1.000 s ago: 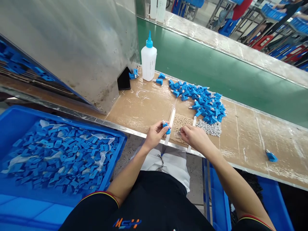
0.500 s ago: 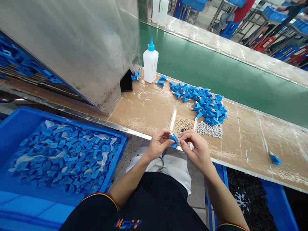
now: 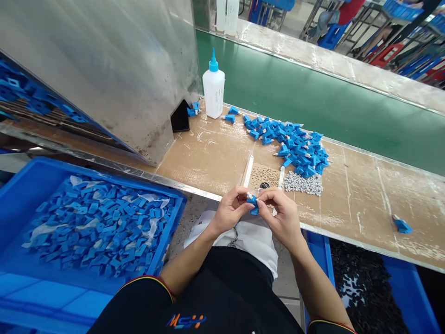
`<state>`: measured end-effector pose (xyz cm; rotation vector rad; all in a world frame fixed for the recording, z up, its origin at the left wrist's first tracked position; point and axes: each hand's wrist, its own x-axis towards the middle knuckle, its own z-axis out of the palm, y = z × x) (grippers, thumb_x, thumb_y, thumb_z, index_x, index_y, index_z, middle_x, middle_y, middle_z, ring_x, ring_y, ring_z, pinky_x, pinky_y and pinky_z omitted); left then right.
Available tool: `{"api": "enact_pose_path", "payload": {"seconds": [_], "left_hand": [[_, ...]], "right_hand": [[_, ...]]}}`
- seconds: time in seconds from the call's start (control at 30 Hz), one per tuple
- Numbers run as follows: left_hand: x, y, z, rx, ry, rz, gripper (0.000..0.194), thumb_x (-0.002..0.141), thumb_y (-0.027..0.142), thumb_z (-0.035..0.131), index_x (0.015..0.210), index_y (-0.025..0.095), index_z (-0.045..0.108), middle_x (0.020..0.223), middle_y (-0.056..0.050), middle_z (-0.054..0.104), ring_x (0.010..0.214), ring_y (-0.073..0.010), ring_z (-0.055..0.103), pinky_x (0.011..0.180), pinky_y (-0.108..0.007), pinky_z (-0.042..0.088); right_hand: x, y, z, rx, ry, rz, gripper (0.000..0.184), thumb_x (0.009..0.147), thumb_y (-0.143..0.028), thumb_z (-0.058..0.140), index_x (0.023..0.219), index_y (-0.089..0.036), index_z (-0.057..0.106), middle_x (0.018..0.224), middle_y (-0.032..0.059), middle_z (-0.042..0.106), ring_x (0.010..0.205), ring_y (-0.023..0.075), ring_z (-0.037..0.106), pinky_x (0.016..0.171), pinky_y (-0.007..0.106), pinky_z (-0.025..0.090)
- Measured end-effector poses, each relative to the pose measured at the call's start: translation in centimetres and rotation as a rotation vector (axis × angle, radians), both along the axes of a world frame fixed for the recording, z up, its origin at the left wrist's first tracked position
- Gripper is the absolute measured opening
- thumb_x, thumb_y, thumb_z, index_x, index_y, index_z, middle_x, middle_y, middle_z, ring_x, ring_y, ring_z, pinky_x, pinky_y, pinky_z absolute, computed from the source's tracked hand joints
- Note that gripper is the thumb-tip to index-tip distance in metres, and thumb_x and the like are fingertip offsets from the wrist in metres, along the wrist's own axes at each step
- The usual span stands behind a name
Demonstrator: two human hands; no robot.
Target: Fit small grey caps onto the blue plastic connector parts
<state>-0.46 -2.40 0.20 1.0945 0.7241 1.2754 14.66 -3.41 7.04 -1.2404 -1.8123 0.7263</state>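
Between my two hands is a small blue plastic part with a whitish tip, just over the table's front edge. My left hand pinches it between thumb and fingers. From the other side my right hand closes on a tiny white piece at the blue part's side; the fingertips mostly hide it. A heap of similar blue parts lies on the table beyond, with small whitish pieces piled in front of it. One single blue part lies far to the right.
A white bottle with a blue nozzle stands at the back, beside a black phone-like object against a metal panel. A blue bin of blue parts sits low left. Another bin holds black pieces low right. Behind runs a green belt.
My right fingers have moved in against the blue part, bringing the tiny white piece up to its side. The blue part is turned slightly. The whole view has shifted a little.
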Motion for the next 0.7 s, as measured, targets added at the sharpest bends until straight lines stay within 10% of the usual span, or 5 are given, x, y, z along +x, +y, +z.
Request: {"api": "enact_pose_path", "payload": {"seconds": [0.7], "left_hand": [[-1.8,0.7,0.0,0.266,0.195,0.021,0.021,0.087,0.04,0.074,0.092,0.02,0.076,0.082,-0.006,0.072,0.076,-0.0167,0.066,0.072,-0.029,0.054]], "right_hand": [[0.2,-0.7,-1.5,0.005,0.003,0.009,0.012,0.097,-0.028,0.057,0.087,-0.023,0.061,0.086,0.0046,0.065,0.076,0.0169,0.062,0.063,0.029,0.052]]}}
